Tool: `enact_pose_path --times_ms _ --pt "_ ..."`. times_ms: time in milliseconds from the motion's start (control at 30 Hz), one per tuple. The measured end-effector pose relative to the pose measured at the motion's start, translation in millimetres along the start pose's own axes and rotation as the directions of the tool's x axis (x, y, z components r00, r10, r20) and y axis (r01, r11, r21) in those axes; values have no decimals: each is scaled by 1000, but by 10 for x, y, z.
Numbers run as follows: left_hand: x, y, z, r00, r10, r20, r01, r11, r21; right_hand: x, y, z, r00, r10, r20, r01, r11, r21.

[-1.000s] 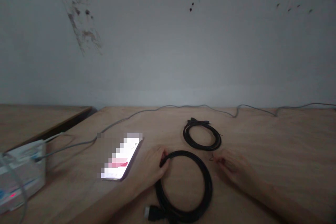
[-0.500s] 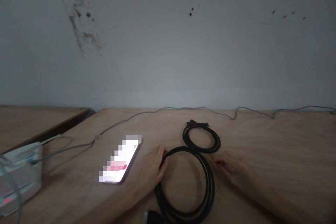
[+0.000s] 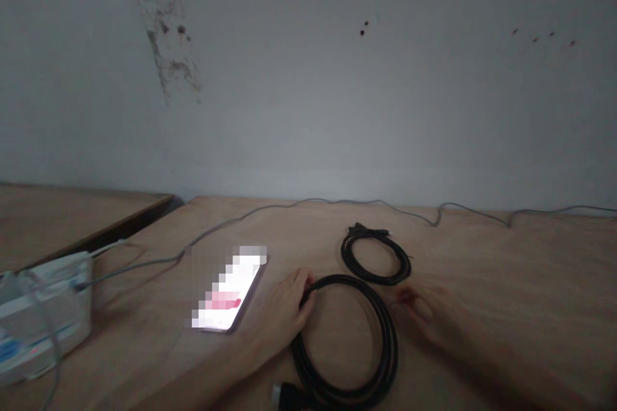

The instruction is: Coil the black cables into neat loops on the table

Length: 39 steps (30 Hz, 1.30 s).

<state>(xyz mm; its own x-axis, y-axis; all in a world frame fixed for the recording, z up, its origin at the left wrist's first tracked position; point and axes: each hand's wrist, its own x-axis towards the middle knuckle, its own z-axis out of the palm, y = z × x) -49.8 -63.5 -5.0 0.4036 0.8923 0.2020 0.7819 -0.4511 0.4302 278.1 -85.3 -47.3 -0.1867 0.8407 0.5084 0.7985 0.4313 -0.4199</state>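
A large coil of black cable [image 3: 391, 340] lies on the wooden table in front of me, with a black plug [image 3: 290, 396] with a pale metal end at its lower left. My left hand [image 3: 288, 302] is closed round the coil's upper left side, thumb inside the loop. Just right of the coil, my right hand [image 3: 427, 311] is closed in a pinch. Something thin seems to stick out from its fingertips, too blurred to name. A smaller coil of black cable [image 3: 348, 260], its ends bundled at the top, lies behind the large one.
A lit phone [image 3: 234, 292], partly pixelated, lies left of my left hand. Farther left stands a white power strip or box [image 3: 72, 308] with cords. A thin grey cord [image 3: 270, 207] runs along the table's back by the wall. A dark gap [image 3: 144, 212] separates a second tabletop.
My view has turned slightly left, so everything sits a little farther right. The left hand keeps its hold on the large coil; the right hand stays pinched beside it.
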Motion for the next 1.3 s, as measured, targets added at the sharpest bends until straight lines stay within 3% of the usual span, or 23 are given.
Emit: enact_pose_path --times_ms 200,400,567,767,900,1033,1167,1300 --pt "4 -51 47 1000 3 -24 -3 1000 -18 122 -95 -13 1000 5 26 -8 992 129" --pt "-4 -49 42 999 10 -32 -12 998 -60 121 -106 24 999 35 -16 -32 989 147" --pt "-14 22 -3 999 21 -39 -26 990 -137 83 -112 46 998 -55 -43 55 999 -1" --pt "-32 42 -39 996 35 -88 -50 983 -176 78 -134 148 974 -201 101 207 977 -52" --pt "-36 79 -73 994 8 -105 -28 981 -190 64 -49 180 957 -271 106 281 955 -96" --pt "-23 91 -66 996 -3 -85 -15 978 -208 26 10 175 942 -311 125 315 949 -14" --pt "-3 40 -23 997 16 -73 -30 980 -195 -9 4 153 977 -203 61 189 965 180" --pt "12 -20 1 999 37 -40 -42 988 -148 29 -49 97 984 -147 102 104 932 346"
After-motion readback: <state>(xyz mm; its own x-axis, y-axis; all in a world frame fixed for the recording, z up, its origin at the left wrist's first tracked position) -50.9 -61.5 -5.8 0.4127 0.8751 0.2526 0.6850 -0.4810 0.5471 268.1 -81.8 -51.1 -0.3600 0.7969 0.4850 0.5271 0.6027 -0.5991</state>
